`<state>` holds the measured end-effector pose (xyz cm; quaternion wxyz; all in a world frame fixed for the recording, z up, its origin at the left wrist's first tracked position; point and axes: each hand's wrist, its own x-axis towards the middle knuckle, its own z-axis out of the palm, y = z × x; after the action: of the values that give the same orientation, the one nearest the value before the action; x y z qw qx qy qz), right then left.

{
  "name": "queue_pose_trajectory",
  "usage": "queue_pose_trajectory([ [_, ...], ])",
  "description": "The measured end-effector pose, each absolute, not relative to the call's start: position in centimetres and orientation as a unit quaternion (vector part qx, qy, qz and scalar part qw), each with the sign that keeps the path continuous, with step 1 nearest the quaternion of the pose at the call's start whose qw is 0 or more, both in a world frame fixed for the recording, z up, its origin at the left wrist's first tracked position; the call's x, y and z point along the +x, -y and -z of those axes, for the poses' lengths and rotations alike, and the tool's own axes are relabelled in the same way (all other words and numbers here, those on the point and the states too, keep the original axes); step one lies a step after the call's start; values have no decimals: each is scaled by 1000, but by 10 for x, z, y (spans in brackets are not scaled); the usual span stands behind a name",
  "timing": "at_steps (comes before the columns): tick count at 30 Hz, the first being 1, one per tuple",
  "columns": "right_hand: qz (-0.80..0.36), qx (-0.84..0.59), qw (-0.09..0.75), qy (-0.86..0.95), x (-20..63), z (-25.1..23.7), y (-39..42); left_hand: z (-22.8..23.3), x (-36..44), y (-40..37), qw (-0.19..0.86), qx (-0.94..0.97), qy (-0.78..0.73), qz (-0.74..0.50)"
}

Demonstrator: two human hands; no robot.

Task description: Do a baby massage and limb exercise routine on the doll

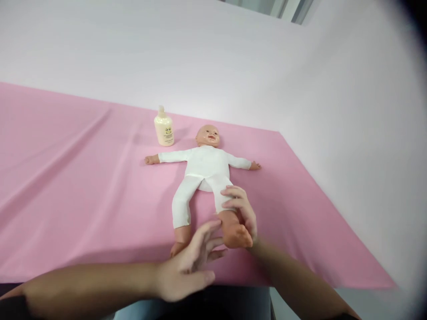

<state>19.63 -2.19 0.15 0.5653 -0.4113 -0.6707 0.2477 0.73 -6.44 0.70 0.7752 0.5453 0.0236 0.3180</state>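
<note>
A baby doll (204, 166) in a white suit lies on its back on the pink sheet (83, 178), arms spread wide, head toward the far side. My right hand (243, 209) grips the doll's ankle and lifts one bare foot (234, 232) off the sheet. Beside that foot is my left hand (191, 264), fingers spread and fingertips reaching toward the sole. It holds nothing. The doll's other leg rests flat, its foot partly hidden behind my left hand.
A cream lotion bottle (163, 127) stands upright on the sheet just left of the doll's head. The sheet's near edge runs below my hands and its right edge slants away at the right. Pale wall lies behind.
</note>
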Motion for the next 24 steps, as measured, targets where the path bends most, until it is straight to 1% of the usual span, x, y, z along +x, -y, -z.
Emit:
queue_pose_trajectory([
  [2,-202,-392,536,720,199,6,22,-19,7,56,832,451,-48,-319],
  [4,-159,-344,534,756,201,12,21,-27,6,45,882,362,-50,-296],
  [6,-129,-310,537,774,202,17,19,-27,5,33,911,310,-49,-268],
  [8,-127,-318,514,786,202,20,19,-23,3,22,914,313,-64,-252],
  [11,-147,-352,475,793,200,23,20,-15,2,7,874,391,-113,-265],
  [13,-154,-362,473,788,198,24,19,-11,3,0,857,416,-132,-273],
  [15,-155,-370,480,780,197,21,17,-8,7,-4,868,398,-134,-265],
  [17,-128,-360,501,777,198,14,15,-8,12,-7,891,354,-139,-248],
  [20,-67,-300,526,793,199,-1,13,-11,21,-5,921,281,-160,-217],
  [24,-9,-242,516,822,194,-12,16,-15,30,1,944,241,-153,-167],
])
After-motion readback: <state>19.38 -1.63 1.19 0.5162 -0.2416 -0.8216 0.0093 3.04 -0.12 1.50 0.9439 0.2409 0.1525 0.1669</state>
